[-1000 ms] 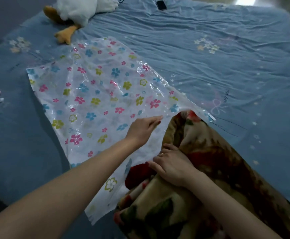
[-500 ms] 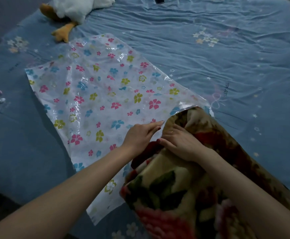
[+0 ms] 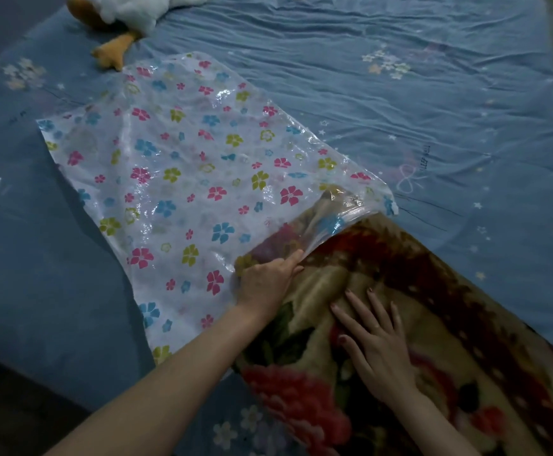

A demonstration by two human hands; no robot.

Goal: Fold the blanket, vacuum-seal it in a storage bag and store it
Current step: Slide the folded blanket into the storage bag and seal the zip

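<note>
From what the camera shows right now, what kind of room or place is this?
Most likely a bedroom, with the work done on a bed. A wrinkled blue bed sheet with small flower prints covers the whole surface, a plush duck toy lies at its far end, and a floral blanket is spread on it.

— Where is the camera sitting?

— On the person's head, looking forward and steeply down over a bed (image 3: 400, 93) that is filling nearly the whole frame.

— How near is it getting?

— Near enough that both forearms are entering from the bottom edge, with the left hand (image 3: 265, 279) at centre and the right hand (image 3: 380, 350) at lower right.

— Is any second view sharing this?

— No, a single wide-angle view is covering everything, and it is bending the edges.
</note>
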